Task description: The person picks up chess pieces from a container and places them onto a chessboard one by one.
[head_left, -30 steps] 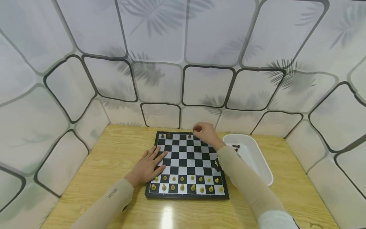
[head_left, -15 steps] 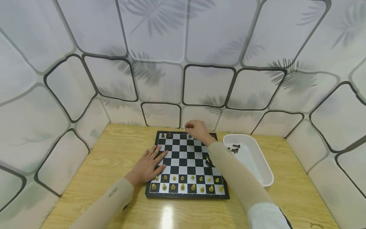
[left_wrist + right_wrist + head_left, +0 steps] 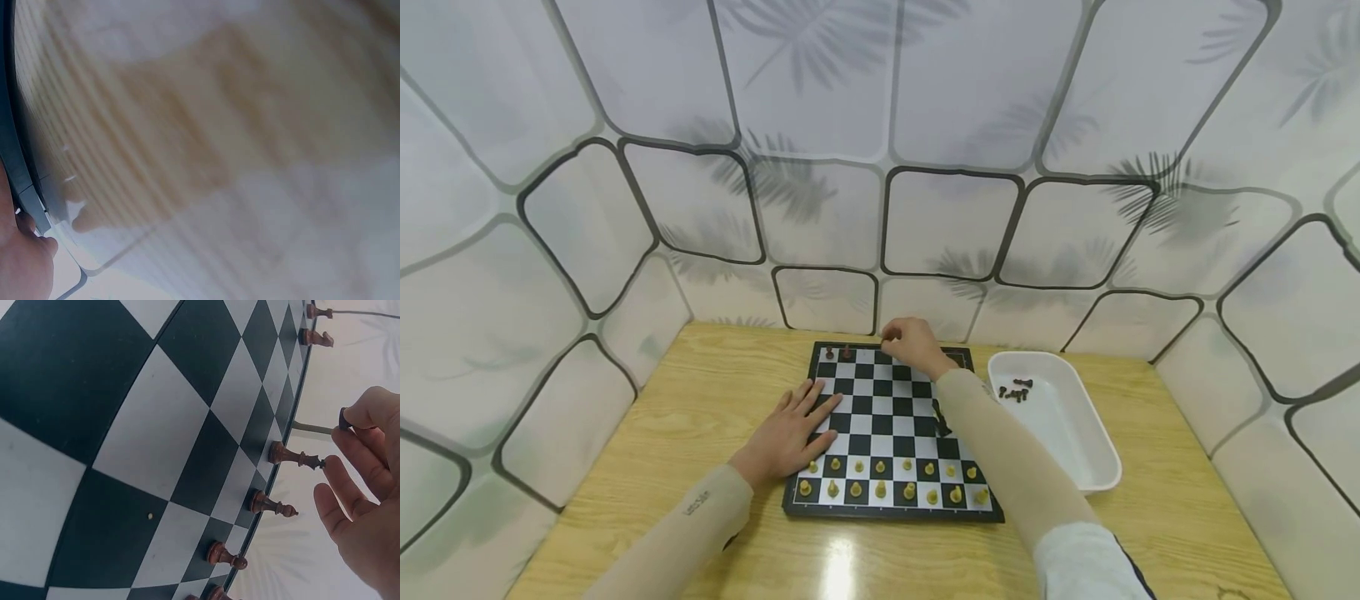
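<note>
My right hand (image 3: 913,343) is over the far edge of the chessboard (image 3: 887,515), pinching a small chess piece (image 3: 344,419) between thumb and index finger. Only the piece's dark base shows; the fingers hide the rest. In the right wrist view a brown king (image 3: 294,455) stands by the fingertips, with a brown bishop (image 3: 272,504) and a round-topped piece (image 3: 226,555) along the same edge. Farther along stand a brown knight (image 3: 315,337) and a rook (image 3: 320,311). With fingers spread, my left hand (image 3: 786,437) rests on the board's left edge.
Two rows of yellow chess pieces (image 3: 881,489) stand on the board's near side. A white tub (image 3: 1112,475) right of the board holds several brown pieces (image 3: 1017,393). Behind the wooden table (image 3: 670,400) rises a patterned wall (image 3: 820,208). A tiny yellow speck (image 3: 150,516) lies on one square.
My right hand has moved left along the board's far edge, its fingers pinched throughout. More of the brown pieces in the tub now show past the right sleeve. My left hand has stayed put.
</note>
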A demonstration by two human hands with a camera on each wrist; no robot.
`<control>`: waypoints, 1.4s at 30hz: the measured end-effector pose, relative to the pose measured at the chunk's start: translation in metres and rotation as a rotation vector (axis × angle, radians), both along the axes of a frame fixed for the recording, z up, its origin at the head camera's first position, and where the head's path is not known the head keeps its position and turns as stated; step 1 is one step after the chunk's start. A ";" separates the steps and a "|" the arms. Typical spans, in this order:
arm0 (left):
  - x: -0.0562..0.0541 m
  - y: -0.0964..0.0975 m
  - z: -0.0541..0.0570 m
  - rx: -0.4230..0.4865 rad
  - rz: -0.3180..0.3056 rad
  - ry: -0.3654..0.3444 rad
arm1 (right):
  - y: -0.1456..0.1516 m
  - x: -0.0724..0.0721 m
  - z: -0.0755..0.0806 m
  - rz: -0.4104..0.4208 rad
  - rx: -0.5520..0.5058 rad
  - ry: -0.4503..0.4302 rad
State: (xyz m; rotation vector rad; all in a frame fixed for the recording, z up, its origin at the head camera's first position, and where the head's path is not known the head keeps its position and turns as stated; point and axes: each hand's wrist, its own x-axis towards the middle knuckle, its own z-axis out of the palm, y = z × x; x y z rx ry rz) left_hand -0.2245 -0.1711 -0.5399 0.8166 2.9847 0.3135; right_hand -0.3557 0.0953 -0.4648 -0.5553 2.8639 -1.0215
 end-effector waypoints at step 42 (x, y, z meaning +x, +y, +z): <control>0.001 -0.002 0.001 -0.006 -0.018 0.029 | -0.024 -0.003 -0.005 0.090 0.165 0.015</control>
